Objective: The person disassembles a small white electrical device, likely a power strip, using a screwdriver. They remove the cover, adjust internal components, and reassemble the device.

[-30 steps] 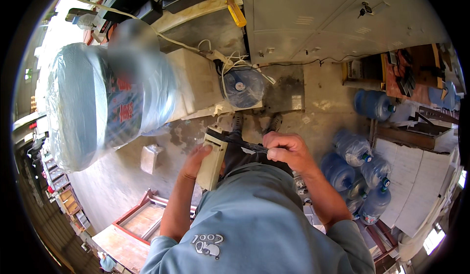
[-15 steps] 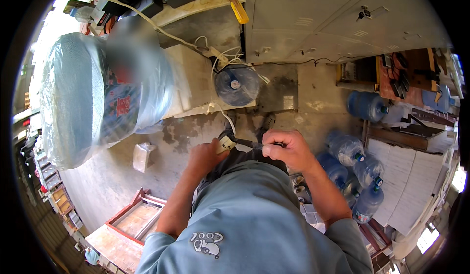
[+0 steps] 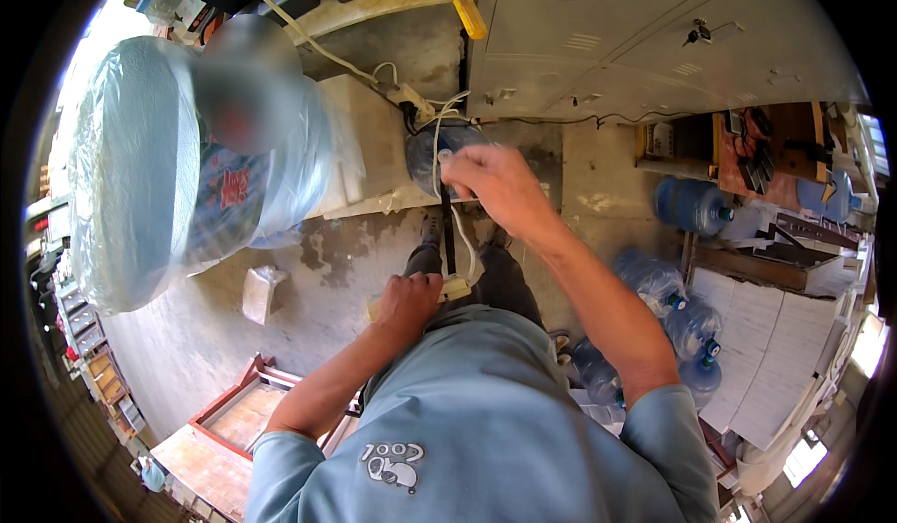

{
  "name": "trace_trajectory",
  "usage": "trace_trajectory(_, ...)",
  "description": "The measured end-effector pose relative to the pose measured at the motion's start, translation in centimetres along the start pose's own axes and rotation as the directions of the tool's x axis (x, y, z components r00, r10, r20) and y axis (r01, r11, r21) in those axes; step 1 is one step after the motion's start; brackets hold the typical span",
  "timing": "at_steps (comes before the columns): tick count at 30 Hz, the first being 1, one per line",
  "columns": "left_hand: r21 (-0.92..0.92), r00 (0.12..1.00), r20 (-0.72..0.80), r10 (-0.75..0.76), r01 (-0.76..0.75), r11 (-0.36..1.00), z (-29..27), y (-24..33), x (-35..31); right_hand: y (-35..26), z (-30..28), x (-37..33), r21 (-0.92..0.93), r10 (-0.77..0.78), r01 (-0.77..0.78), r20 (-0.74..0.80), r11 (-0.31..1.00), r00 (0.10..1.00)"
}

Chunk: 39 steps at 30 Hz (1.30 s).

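Note:
My left hand (image 3: pixel 408 305) is closed around a cream power strip (image 3: pixel 456 289) in front of my waist. From its end a white cord (image 3: pixel 470 243) curves away toward the far side. A narrow black strip (image 3: pixel 449 233) runs upright from the power strip to my right hand (image 3: pixel 493 187), whose fingers are pinched at its far end. Whether it is tape or a cord I cannot make out. My right hand hangs over a blue water bottle (image 3: pixel 420 163) and hides part of it.
Grey metal cabinets (image 3: pixel 654 28) stand at the far side, with a yellow-handled screwdriver (image 3: pixel 469 14) beside them. Large wrapped water bottles (image 3: pixel 135 177) fill the left. Several blue bottles (image 3: pixel 691 327) stand at right. A wooden frame (image 3: pixel 234 402) lies near left. Another power strip (image 3: pixel 416 101) sits beyond.
My right hand has moved far forward, and the black strip now stretches long between my hands. My left hand has shifted slightly nearer and right with the power strip, which has turned.

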<state>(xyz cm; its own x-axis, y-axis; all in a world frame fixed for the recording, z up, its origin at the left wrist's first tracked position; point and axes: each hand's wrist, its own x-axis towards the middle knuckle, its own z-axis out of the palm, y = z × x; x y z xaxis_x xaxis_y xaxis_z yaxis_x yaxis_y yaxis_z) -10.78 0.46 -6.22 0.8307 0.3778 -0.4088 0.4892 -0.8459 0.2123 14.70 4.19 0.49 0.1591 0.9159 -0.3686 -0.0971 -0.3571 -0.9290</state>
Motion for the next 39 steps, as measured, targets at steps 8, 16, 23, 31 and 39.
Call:
trace_trajectory(8,0.023,0.984,-0.117,0.133,-0.132,0.991,0.7,-0.2,0.1,-0.5,2.0,8.5,-0.798,-0.207,0.229,0.134,0.557,0.969)
trace_trajectory(16,-0.264,0.995,-0.034,0.092,-0.097,0.96,0.8,0.7,0.5,3.6,10.4,11.0,-0.839,-0.23,0.517,0.476,0.169,0.849)
trace_trajectory(23,-0.473,0.988,-0.151,-0.017,-0.057,0.879,0.9,1.6,0.8,4.8,14.4,8.4,-0.62,-0.275,0.776,0.731,0.114,0.624)
trace_trajectory(31,-0.593,0.989,0.056,-0.137,0.143,0.792,-0.8,0.7,0.6,-2.1,5.1,3.9,-0.088,-0.114,0.162,0.401,0.983,0.909)
trace_trajectory(39,-0.962,0.957,0.271,-0.105,0.271,-0.014,-2.5,-4.8,0.9,12.4,-4.9,-3.8,0.252,0.176,-0.17,-0.001,0.953,0.984)
